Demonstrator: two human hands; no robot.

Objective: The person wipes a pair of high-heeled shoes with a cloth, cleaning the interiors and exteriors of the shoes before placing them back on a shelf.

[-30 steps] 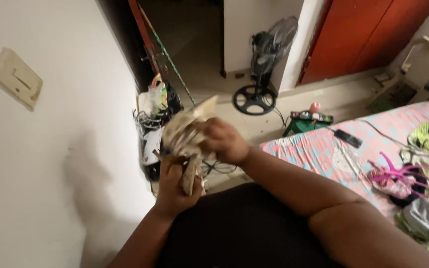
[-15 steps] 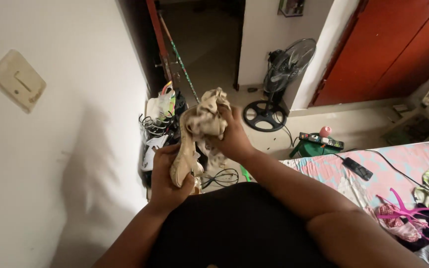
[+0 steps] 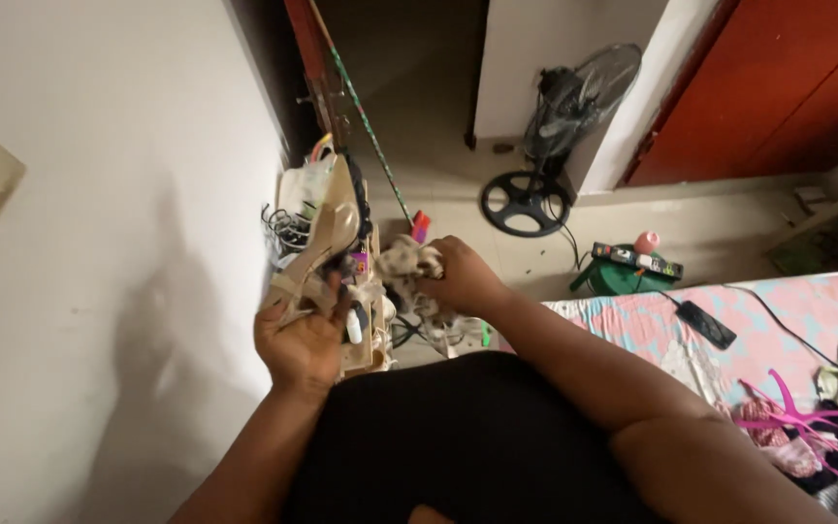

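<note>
Beige patterned cloth [image 3: 402, 267] is bunched up in the right hand [image 3: 463, 278], fist clenched round its right end. Its long axis runs left and a bit nearer, down to the left hand [image 3: 303, 340], which grips the other end below a beige shoe [image 3: 327, 243] by the wall [image 3: 118, 243].

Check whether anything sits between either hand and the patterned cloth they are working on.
Nothing visible does. The right hand grips the patterned cloth directly, bunched in its fingers. The left hand holds the cloth's lower end, just in front of the cluttered beige rack by the wall.
</note>
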